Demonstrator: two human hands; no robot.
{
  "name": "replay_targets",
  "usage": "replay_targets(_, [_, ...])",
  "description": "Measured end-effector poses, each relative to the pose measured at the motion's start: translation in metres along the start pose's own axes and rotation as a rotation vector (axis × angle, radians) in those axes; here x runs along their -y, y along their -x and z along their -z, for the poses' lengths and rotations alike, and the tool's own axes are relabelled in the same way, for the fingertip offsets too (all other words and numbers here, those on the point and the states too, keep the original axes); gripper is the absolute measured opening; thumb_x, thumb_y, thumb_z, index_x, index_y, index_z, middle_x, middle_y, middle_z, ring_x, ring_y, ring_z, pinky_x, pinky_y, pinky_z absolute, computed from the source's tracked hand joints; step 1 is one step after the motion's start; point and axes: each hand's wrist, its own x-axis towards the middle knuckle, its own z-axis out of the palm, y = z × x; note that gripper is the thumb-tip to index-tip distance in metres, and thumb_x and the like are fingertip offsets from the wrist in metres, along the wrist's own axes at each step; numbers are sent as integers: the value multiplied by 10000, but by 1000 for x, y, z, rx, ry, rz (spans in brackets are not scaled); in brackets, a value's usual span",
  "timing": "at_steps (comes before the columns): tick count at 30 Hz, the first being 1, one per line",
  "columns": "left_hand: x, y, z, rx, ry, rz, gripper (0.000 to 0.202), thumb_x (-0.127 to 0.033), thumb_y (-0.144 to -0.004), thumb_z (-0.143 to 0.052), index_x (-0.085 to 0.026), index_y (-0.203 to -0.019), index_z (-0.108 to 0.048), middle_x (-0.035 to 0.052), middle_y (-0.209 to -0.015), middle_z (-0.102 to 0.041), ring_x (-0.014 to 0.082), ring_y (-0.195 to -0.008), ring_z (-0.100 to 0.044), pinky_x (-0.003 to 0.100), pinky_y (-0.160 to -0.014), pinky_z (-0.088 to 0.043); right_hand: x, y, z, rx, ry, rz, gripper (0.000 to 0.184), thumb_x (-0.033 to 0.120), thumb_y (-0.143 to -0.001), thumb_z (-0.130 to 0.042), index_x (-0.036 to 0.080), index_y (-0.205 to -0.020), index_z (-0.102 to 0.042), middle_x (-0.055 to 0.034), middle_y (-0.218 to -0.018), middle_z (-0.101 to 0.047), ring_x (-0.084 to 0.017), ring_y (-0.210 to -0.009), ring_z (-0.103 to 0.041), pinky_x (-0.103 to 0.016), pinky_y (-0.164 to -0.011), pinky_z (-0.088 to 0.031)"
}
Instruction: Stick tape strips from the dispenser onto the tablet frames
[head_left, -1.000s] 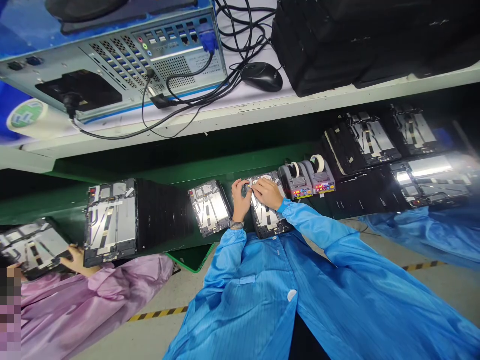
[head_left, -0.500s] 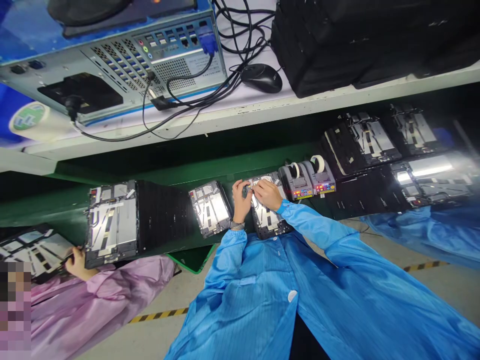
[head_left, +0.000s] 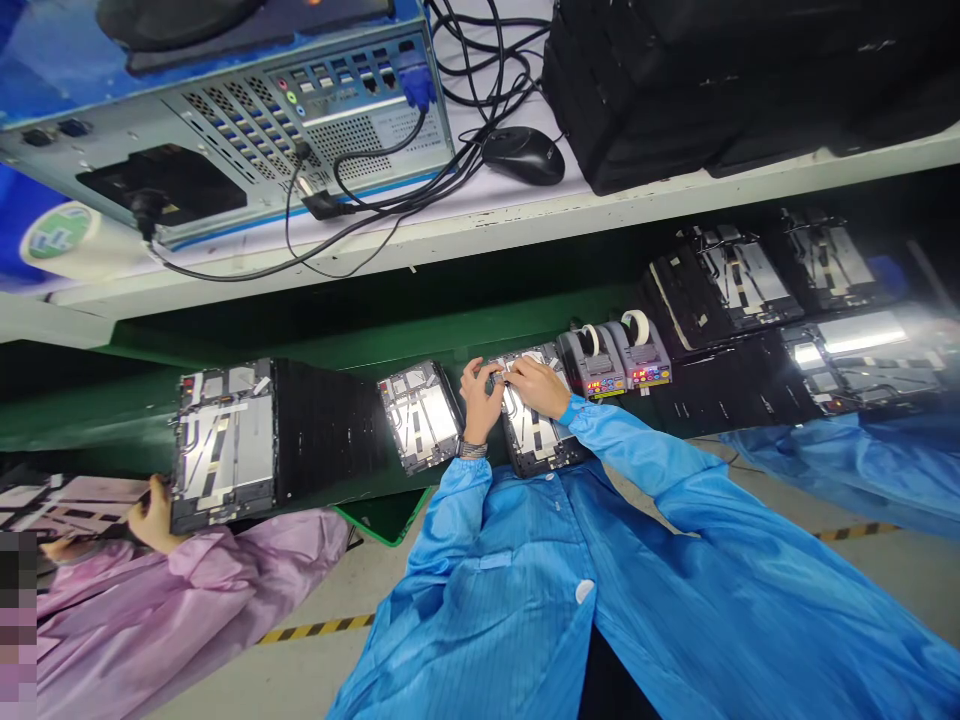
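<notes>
Because work looks delicate, left hand (head_left: 481,396) and right hand (head_left: 540,386) seem pinched at open device (head_left: 534,432), twelve-o'clock end | grasp: can't tell | tape dispensers (head_left: 637,362) two o'clock, presumably for reach

Black mouse (head_left: 523,156) near computer case (head_left: 255,125)

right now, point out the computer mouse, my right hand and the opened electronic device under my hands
Computer mouse (head_left: 525,154): head view, on its black top shell.
Right hand (head_left: 541,387): head view, on the back of it.
Opened electronic device (head_left: 530,430): head view, on its exposed inner face.
</notes>
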Motion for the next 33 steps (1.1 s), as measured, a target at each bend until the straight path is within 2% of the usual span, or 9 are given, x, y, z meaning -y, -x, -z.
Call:
replay_targets(6, [-5,-3,6,44,-69,29,233,-264,-934,-624,-319,-1144,-709,72,-1448,-499,314,-1359,-475,533,-1165,-339,3,-2,24,181,228,102,301,115,-1054,-392,145,-1222,-640,-147,-1085,-592,-269,-994,-487,-360,-730,-405])
replay_targets(13, [-6,-9,12,93,-132,20,238,-264,-933,-633,-327,-1146,-717,69,-1447,-518,307,-1380,-462,510,-1165,-337,-1,4,36,200,380,322,347,127,-1056,-374,75,-1323,-590,-169,-1119,-609,-292,-1026,-504,-420,-856,-396])
replay_targets(18, [-7,-13,18,130,-155,-16,228,-293,-920,-666,-318,-1141,-715,79,-1434,-535,322,-1374,-461,513,-1139,-349,-8,-1,42,193,275,282,357,126,-1020,-453,99,-1326,-634,-181,-1142,-622,-295,-1055,-510,-430,-895,-393])
replay_targets(20, [-9,-16,20,143,-162,-34,214,-295,-914,-678,-317,-1123,-719,79,-1411,-550,322,-1361,-469,516,-1129,-347,-9,5,49,65,180,141,381,112,-995,-478,124,-1329,-659,-186,-1192,-625,-303,-1087,-518,-446,-921,-406])
replay_targets(22, [-10,-20,23,149,-164,-53,187,-303,-911,-688,-313,-1094,-725,79,-1388,-563,322,-1344,-480,519,-1118,-346,-12,21,57,-162,45,-61,380,103,-980,-471,156,-1272,-708,-167,-1195,-640,-299,-1113,-540,-454,-956,-425])
replay_targets(26, [-7,-28,27,171,-193,-103,171,-319,-882,-730,-308,-1053,-731,75,-1376,-573,335,-1318,-496,534,-1106,-342,-28,91,59,-654,-273,-528,301,231,-990,-484,192,-1113,-756,-114,-1086,-692,-256,-1055,-631,-415,-944,-502])
replay_targets(28, [-3,-33,30,195,-210,-124,187,-320,-864,-750,-305,-1049,-729,75,-1366,-580,341,-1301,-508,543,-1101,-343,-39,138,43,-865,-381,-839,308,319,-962,-501,171,-1088,-740,-107,-1010,-712,-238,-950,-666,-387,-864,-538])
replay_targets(30, [1,-37,31,229,-194,-144,188,-321,-864,-747,-295,-1048,-720,77,-1342,-593,336,-1286,-521,542,-1105,-348,-48,179,16,-976,-480,-1150,340,385,-899,-526,146,-1032,-729,-96,-909,-716,-222,-839,-669,-363,-787,-548])
replay_targets(33, [5,-39,31,256,-83,-180,167,-330,-890,-713,-273,-1047,-704,78,-1305,-605,305,-1297,-534,508,-1139,-358,-59,212,-30,-897,-662,-1392,360,461,-778,-638,146,-922,-736,-101,-891,-733,-230,-848,-663,-368,-801,-544])
